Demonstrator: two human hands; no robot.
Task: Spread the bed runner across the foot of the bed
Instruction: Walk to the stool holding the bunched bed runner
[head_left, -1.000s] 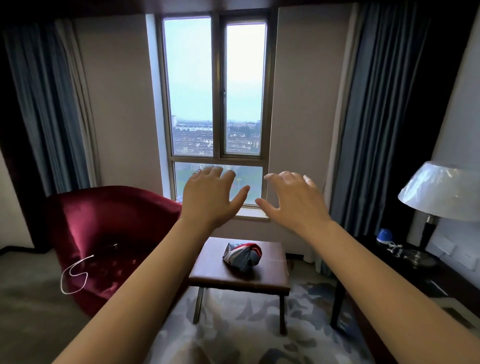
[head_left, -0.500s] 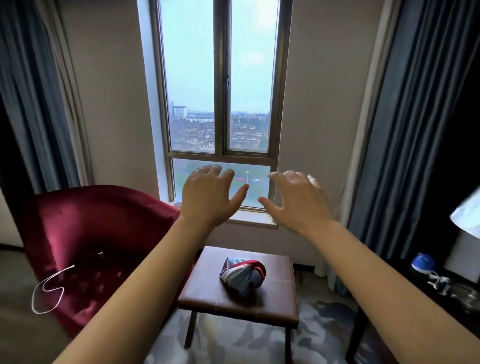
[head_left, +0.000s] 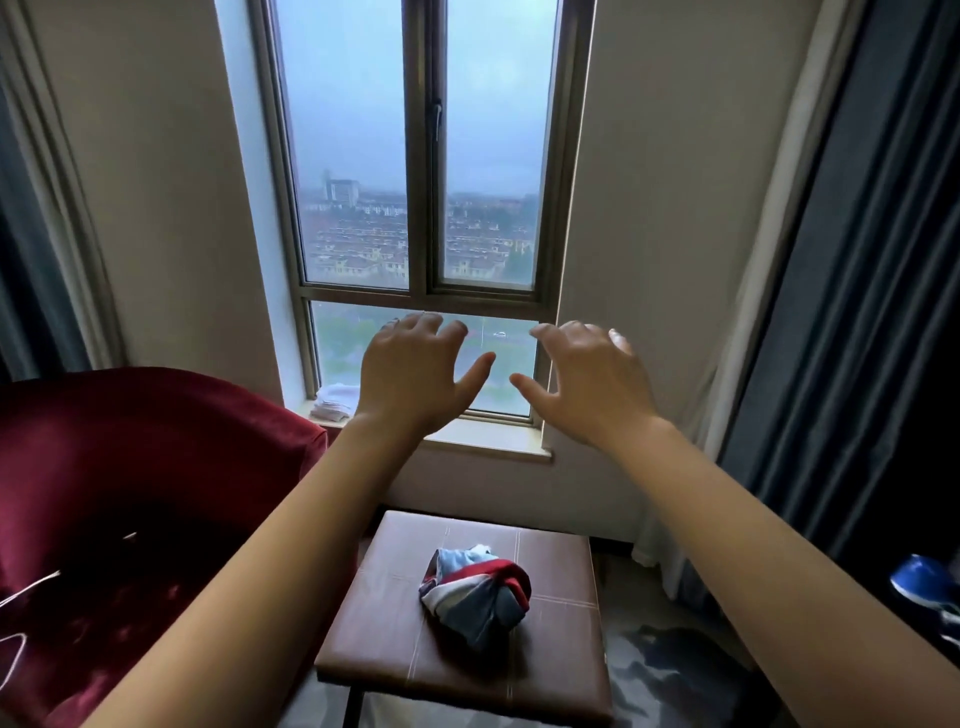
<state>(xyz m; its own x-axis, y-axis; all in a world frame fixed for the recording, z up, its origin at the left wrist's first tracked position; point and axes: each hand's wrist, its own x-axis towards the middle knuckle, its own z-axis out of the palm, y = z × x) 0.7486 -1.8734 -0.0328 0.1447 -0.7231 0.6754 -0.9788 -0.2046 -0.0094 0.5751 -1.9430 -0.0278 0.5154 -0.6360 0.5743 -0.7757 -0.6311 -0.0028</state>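
A balled-up cloth (head_left: 475, 592), striped red, white and blue, lies on the brown stool (head_left: 384, 639), a little right of its middle. Whether this is the piece to be spread cannot be told.

Both arms reach forward above the stool, bare to the elbow, and neither touches the cloth. The left hand (head_left: 410, 384) is raised in front of the window (head_left: 426, 156), palm away, fingers loosely spread and slightly bent at the tips, thumb out to the right; it holds nothing. The right hand (head_left: 592, 389) mirrors it just beside, fingers relaxed and a little curved, thumb pointing left toward the other thumb, also holding nothing. The two thumbs are near but apart.

Behind the hands runs the sill (head_left: 488, 441), with a folded white towel (head_left: 335, 402) at its left end. A red armchair (head_left: 130, 467) stands left of the stool, a thin white cord (head_left: 21, 613) on its seat. Dark curtains (head_left: 857, 312) hang at the right, and a patterned rug (head_left: 670, 675) lies under the stool.
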